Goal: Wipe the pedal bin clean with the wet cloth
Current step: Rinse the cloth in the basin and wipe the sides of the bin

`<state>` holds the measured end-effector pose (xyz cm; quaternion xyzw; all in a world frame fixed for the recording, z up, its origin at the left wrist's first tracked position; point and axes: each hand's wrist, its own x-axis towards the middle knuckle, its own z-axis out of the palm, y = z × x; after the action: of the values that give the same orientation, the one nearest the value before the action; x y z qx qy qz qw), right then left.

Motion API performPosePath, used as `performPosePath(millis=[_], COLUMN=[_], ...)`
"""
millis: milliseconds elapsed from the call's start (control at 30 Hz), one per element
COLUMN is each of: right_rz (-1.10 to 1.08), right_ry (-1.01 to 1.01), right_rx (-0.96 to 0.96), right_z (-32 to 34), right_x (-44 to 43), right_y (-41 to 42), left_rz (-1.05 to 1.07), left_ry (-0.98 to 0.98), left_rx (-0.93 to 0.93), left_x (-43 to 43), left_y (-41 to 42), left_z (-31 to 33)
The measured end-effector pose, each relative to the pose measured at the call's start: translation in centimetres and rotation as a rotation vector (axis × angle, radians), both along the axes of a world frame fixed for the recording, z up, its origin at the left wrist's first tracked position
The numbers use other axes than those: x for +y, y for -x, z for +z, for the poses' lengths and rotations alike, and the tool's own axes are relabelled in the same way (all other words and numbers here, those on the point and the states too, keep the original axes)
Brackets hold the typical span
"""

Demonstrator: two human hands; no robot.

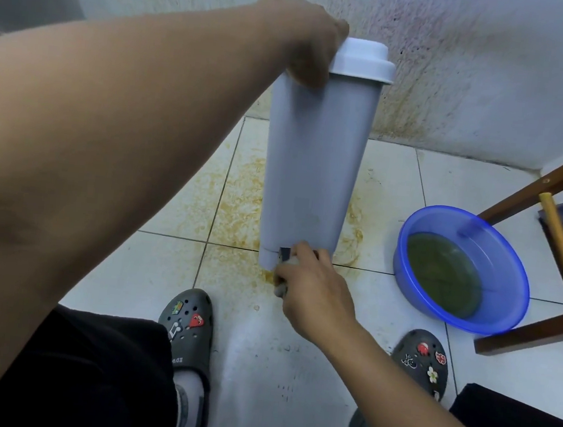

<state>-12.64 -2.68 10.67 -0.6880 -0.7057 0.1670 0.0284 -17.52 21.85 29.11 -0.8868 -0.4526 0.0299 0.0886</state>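
A tall grey pedal bin (313, 168) with a white lid (363, 61) stands upright on the tiled floor near the wall. My left hand (310, 44) grips the bin's upper left rim just under the lid. My right hand (311, 285) is down at the bin's base, fingers curled round a small greyish cloth (280, 287) pressed against the dark pedal (284, 253). Most of the cloth is hidden inside the hand.
A blue basin (507, 286) with murky greenish water sits on the floor to the right. A wooden stool frame (561, 219) stands over it at the far right. Brown stains (239, 206) spread over the tiles around the bin. My two feet in grey clogs are at the bottom.
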Motion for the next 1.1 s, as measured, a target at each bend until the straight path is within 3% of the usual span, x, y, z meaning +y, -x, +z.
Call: performPosePath(millis=[100, 233, 433, 767, 900, 1000, 1100], right_rz=[-0.167, -0.3, -0.168, -0.557, -0.309, -0.065, -0.063], right_ry=[0.061, -0.162, -0.229, -0.274, -0.178, 0.014, 0.07], right_rx=[0.133, 0.301, 0.209, 0.349, 0.316, 0.047, -0.029], right_z=[-0.4, -0.1, -2.7, -2.0, -0.6, -0.2, -0.7], right_x=[-0.5, 0.4, -0.5, 0.3, 2.3, 3.3, 4.3], right_y=[-1.1, -1.0, 0.6, -4.1, -3.0, -1.0, -1.4], left_rz=[0.002, 0.002, 0.014, 0.011, 0.011, 0.012, 0.007], left_ry=[0.007, 0.005, 0.009, -0.037, -0.032, -0.033, -0.021], left_rx=[-0.015, -0.025, -0.02, 0.015, 0.002, 0.02, 0.032], left_x=[0.1, -0.1, -0.2, -0.1, -0.2, 0.0, 0.1], left_y=[0.1, -0.1, 0.1, -0.1, -0.3, -0.3, -0.3], left_z=[-0.2, -0.1, -0.1, -0.4, -0.4, -0.6, -0.8])
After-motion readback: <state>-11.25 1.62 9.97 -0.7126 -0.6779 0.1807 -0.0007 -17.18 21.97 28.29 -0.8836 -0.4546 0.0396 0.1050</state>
